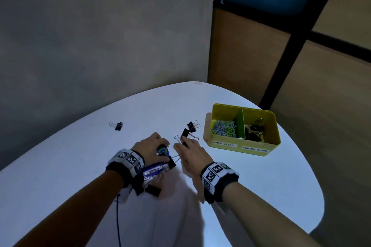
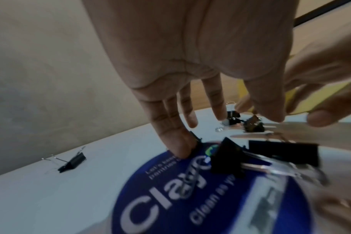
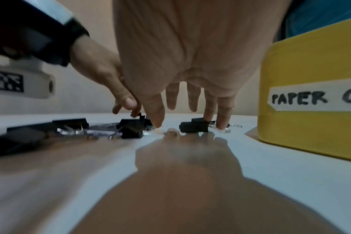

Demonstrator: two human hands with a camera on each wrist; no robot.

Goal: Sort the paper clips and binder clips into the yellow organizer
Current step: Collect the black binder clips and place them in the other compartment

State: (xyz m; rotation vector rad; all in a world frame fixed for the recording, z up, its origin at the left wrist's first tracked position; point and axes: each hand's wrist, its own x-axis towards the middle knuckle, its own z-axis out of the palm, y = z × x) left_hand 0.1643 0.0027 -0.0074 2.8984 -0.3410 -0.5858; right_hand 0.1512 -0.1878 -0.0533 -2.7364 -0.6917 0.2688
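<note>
The yellow organizer [image 1: 241,147] stands at the right of the white table, with coloured paper clips [image 1: 223,128] in its left compartment and black binder clips [image 1: 254,130] in its right one. My left hand [image 1: 158,142] reaches down with straight fingers onto a blue round printed pack [image 2: 170,197], on which binder clips [image 2: 226,158] lie. My right hand [image 1: 183,146] is spread flat, fingertips on the table beside two loose binder clips [image 1: 185,133]. In the right wrist view its outer fingers touch the wire handles of one clip [image 3: 194,127]. Neither hand grips anything.
One binder clip [image 1: 116,125] lies alone at the far left of the table [image 1: 261,186]. Another sits close to my left wrist [image 1: 153,189]. The organizer's front label reads "PAPER CLIPS" [image 3: 303,99]. A grey wall and a wooden partition stand behind the table.
</note>
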